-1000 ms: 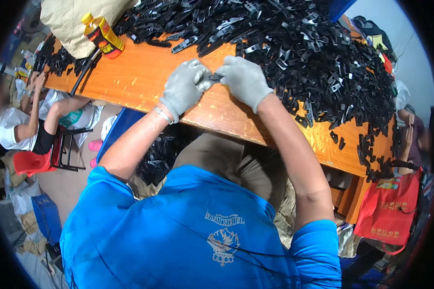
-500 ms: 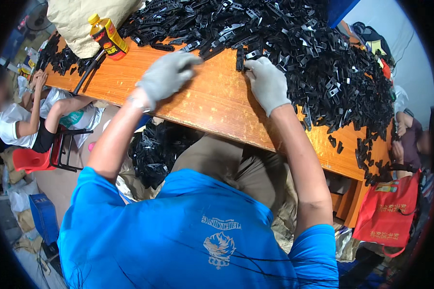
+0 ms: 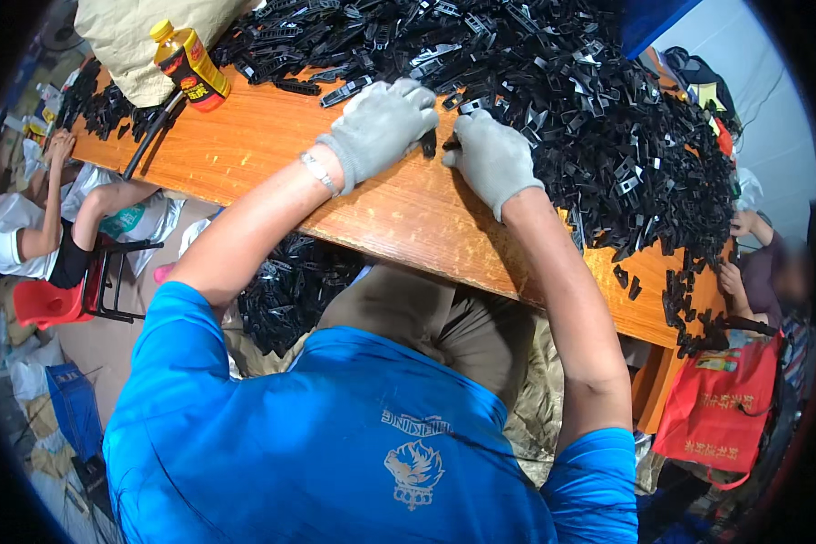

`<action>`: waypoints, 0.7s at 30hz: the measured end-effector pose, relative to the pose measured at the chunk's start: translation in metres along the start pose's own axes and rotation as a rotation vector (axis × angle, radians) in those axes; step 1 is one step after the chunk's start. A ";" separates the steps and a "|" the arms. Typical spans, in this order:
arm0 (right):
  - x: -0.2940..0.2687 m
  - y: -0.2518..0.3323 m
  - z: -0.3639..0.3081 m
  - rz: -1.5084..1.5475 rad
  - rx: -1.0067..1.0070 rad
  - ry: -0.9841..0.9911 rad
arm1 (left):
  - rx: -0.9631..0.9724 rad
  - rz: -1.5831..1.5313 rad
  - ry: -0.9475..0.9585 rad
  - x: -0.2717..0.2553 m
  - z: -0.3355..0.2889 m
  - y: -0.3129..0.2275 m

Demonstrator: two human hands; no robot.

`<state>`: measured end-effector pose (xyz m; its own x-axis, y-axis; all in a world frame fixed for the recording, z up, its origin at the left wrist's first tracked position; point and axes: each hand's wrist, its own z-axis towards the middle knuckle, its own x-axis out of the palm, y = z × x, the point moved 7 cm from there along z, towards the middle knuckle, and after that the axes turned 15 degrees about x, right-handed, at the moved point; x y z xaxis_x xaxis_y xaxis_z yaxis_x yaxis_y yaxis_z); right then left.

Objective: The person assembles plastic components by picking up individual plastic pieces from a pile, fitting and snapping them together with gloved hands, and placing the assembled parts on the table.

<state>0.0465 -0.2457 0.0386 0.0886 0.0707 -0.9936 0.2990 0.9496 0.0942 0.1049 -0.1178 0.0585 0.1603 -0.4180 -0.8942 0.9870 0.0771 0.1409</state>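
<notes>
Both my hands wear grey-white knit gloves and are close together over the wooden table, at the near edge of a heap of black plastic clip-like parts. My left hand is closed, its fingers curled down on a small black plastic part that shows below the fingertips. To its right, my right hand has thumb and fingers pinched together. A dark bit shows at its fingertips, too small and covered to name. A narrow gap separates the hands.
A yellow-capped bottle stands at the left by a pale sack, with a black rod-like tool beside it. Below the table edge is a dark bag of black parts. Co-workers sit at both ends; a red bag hangs at right.
My left hand has moved right and slightly up, close to my right hand, and now closes on a black part. My right hand has shifted slightly left, its fingertips lower. The view has shifted slightly.
</notes>
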 end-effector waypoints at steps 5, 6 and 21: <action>0.003 0.000 -0.021 0.228 0.073 0.053 | -0.083 -0.080 0.304 -0.006 -0.022 -0.020; 0.009 -0.003 -0.023 0.304 0.138 0.153 | -0.107 -0.094 0.374 -0.002 -0.029 -0.024; 0.001 -0.015 -0.054 0.295 0.120 -0.107 | -0.082 -0.254 0.243 0.008 -0.028 -0.027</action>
<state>-0.0098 -0.2437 0.0331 0.2856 0.2983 -0.9108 0.3548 0.8499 0.3896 0.0793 -0.0979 0.0354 -0.1064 -0.2061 -0.9727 0.9895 0.0745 -0.1241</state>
